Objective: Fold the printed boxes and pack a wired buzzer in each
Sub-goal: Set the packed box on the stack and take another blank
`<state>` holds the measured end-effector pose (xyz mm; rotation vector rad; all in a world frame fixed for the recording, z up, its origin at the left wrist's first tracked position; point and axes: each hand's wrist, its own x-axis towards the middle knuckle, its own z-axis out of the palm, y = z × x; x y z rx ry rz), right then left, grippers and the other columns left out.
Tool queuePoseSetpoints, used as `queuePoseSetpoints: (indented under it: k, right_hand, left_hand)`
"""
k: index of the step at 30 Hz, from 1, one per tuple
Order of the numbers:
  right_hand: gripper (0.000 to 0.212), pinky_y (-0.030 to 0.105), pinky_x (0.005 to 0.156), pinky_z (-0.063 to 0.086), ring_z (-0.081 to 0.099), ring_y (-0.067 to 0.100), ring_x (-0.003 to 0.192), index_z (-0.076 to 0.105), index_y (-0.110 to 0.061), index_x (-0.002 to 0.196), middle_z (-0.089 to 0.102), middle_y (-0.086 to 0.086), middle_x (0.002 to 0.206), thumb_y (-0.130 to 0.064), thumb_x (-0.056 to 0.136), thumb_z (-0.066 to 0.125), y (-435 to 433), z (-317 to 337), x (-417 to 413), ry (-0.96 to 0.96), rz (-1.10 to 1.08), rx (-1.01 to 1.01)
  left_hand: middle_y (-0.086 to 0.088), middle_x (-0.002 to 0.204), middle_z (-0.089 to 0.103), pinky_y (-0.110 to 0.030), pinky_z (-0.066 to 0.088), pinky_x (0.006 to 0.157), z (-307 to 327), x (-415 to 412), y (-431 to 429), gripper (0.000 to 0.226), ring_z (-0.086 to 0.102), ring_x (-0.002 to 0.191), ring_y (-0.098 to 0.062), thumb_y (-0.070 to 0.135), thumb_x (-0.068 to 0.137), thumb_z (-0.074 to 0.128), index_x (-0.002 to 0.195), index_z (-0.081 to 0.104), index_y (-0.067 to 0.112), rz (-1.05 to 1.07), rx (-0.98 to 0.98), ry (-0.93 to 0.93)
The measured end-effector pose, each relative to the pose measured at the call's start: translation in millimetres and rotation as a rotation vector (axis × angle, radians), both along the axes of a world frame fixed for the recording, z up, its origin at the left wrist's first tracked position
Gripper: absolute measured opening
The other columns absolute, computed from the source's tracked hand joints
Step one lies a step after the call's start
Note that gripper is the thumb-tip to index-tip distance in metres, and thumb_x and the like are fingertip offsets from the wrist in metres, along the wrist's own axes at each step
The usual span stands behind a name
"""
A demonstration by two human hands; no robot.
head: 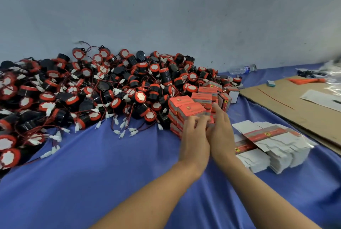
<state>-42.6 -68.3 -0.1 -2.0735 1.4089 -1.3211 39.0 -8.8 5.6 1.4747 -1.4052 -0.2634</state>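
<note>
Straight ahead, both of the person's bare hands are meeting at the near face of a stack of folded boxes (202, 97), which is standing on a blue cloth (110, 164). The left hand (195, 136) is curling its fingers over the near edge of a red box (191, 111) at the top front corner of that stack, and appears to be gripping it. The right hand (221, 130) is lying just beside the left, with its fingers reaching up along the boxes. The view is blurring here, so whether the right hand is gripping or only pressing cannot be told. Lying just to the right of the right hand are the flat box blanks (273, 145), white with a red printed strip, their long sides running slantwise from near left to far right. Spreading out to the left and further back is the pile of wired buzzers (110, 90), black and red with white plugs, its near edge touching the stack. Judging from this layout, the right hand is sitting nearer the blanks and the left hand nearer the buzzers.
</note>
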Motion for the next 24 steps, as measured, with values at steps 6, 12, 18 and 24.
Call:
queuePoseSetpoints:
  k: [6,12,18,24]
  right_hand:
    - [0.032,0.036,0.101,0.04,0.05,0.026,0.126,0.058,-0.016,0.132,0.058,0.004,0.135,-0.024,0.103,0.044,7.4,-35.4,-71.3,0.75,-0.093,0.198]
    - [0.043,0.03,0.111,0.029,0.046,0.025,0.133,0.055,-0.011,0.141,0.055,0.006,0.142,-0.021,0.099,0.051,7.7,-43.8,-81.9,0.774,-0.045,0.13]
    - [0.04,0.03,0.11,0.025,0.045,0.026,0.133,0.059,-0.016,0.137,0.059,0.007,0.141,-0.018,0.099,0.048,6.5,-24.7,-78.8,0.672,-0.045,0.206]
    - [0.055,0.031,0.114,0.025,0.039,0.026,0.14,0.043,-0.023,0.15,0.045,0.002,0.155,-0.02,0.095,0.048,5.0,-25.1,-85.6,0.805,0.036,0.375]
  left_hand:
    - [-0.008,0.125,0.059,-0.025,0.04,0.089,-44.8,-71.8,1.8,0.015,0.057,0.109,-0.021,0.017,0.104,0.051,0.116,0.058,0.012,0.185,0.536,0.406]
    - [-0.001,0.105,0.072,-0.032,0.054,0.085,-61.1,-77.1,5.3,0.007,0.066,0.101,-0.022,0.018,0.096,0.059,0.099,0.066,0.017,0.2,0.562,0.541]
    - [-0.009,0.102,0.076,-0.042,0.06,0.087,-46.0,-69.7,-1.0,0.013,0.072,0.1,-0.029,0.024,0.09,0.071,0.094,0.073,0.012,0.135,0.56,0.742]
    - [-0.011,0.109,0.074,-0.043,0.062,0.086,-41.6,-67.9,-7.3,0.024,0.072,0.102,-0.029,0.023,0.087,0.075,0.105,0.072,0.009,0.128,0.647,0.688]
